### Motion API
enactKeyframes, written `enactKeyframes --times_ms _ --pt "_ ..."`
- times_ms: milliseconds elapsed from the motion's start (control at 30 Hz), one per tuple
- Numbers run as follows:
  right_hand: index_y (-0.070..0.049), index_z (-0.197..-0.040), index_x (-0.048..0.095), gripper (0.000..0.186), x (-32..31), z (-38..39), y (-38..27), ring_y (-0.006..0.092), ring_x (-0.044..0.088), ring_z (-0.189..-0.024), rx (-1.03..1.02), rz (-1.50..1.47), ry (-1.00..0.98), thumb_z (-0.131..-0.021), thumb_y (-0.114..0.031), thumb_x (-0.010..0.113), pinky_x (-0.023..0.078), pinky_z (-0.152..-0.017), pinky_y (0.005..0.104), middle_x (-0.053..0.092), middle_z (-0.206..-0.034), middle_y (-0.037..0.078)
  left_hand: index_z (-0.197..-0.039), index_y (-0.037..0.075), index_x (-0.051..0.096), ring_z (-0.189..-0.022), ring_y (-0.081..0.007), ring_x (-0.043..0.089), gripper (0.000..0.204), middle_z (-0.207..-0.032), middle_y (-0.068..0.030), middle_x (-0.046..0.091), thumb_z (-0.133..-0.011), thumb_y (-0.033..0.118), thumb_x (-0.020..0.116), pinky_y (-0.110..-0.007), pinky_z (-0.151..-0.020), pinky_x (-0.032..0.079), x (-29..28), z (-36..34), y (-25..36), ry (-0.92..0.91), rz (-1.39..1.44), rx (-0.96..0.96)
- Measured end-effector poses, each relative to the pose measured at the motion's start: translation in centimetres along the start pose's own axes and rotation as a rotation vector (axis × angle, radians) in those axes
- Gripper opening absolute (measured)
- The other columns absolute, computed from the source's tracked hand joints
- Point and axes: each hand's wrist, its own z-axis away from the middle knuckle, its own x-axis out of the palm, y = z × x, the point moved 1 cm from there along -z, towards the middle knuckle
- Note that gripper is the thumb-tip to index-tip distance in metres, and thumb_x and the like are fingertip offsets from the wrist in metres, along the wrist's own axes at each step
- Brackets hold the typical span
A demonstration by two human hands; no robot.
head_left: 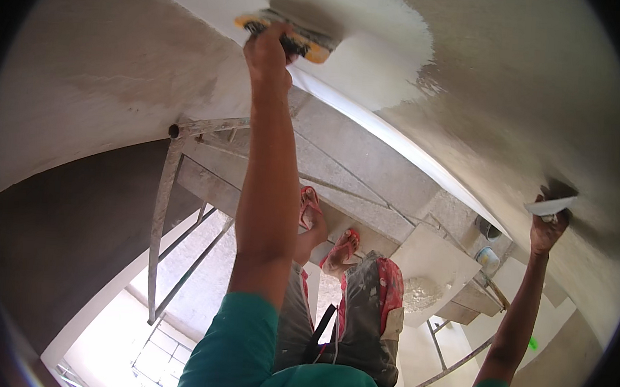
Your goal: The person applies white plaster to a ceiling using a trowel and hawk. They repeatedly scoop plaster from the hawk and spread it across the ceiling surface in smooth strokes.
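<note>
My left hand (267,52) is closed round the handle of a wide trowel (317,52) with orange-yellow sides, held at the plastered wall over a bright white patch of coating (375,48). Lower at the right, my right hand (549,229) grips a smaller flat blade (552,206) with a pale, whitish face, close to the beige-grey wall (501,84). The blade's handle is mostly hidden by my fingers.
I stand in red flip-flops on a scaffold plank (337,216) within a metal frame (166,220). A pale board (433,265) lies beside my feet, with buckets (487,260) at the right. Far below, a bright floor and railing (165,355) show.
</note>
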Motion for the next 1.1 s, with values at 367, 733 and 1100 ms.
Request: enactKeyframes --times_ms 367,733,1100 --pt "0.004 -0.087 0.062 0.026 10.7 12.9 -0.8 0.0290 0.062 -0.076 0.052 1.281 0.079 -0.075 -0.018 0.070 0.047 -0.069 0.0380 0.063 -0.079 0.017 -0.109 -0.001 0.053 -0.094 -0.0207 0.058 0.034 -0.100 -0.0092 0.058 -0.076 0.002 0.062 -0.035 -0.085 0.047 -4.4 9.5 8.9 -0.121 0.141 0.245" --pt "0.000 -0.071 0.062 0.018 25.0 33.9 -2.1 0.0167 0.062 -0.062 0.523 1.044 0.031 -0.070 -0.014 0.072 0.047 -0.058 0.0326 0.065 -0.066 0.010 -0.101 0.004 0.054 -0.076 -0.0157 0.057 0.036 -0.088 -0.0038 0.057 -0.068 0.007 0.067 -0.028 -0.065 0.047 -23.8 -1.6 -22.2 0.178 0.090 -0.335" --pt "-0.003 -0.058 0.050 0.029 23.9 32.0 11.0 0.0182 0.053 -0.045 0.342 1.171 -0.015 -0.077 -0.016 0.068 0.040 -0.046 0.0319 0.052 -0.050 0.006 -0.081 0.004 0.055 -0.051 -0.0117 0.049 0.020 -0.069 -0.0033 0.055 -0.069 0.014 0.068 -0.025 -0.041 0.035 -24.8 -16.3 -39.5 0.220 -0.053 -0.366"
